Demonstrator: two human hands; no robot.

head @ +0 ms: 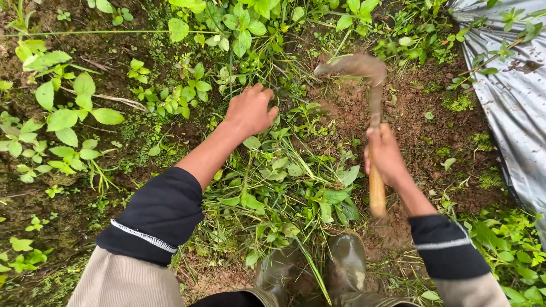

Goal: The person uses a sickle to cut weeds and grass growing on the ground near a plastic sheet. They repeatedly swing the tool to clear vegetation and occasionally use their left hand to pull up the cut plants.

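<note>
While I crouch over weeds [273,187]:
Left hand [250,111]: loosely curled, pressing the greenery.
Right hand [385,156]: clenched round my hoe [375,108].
</note>
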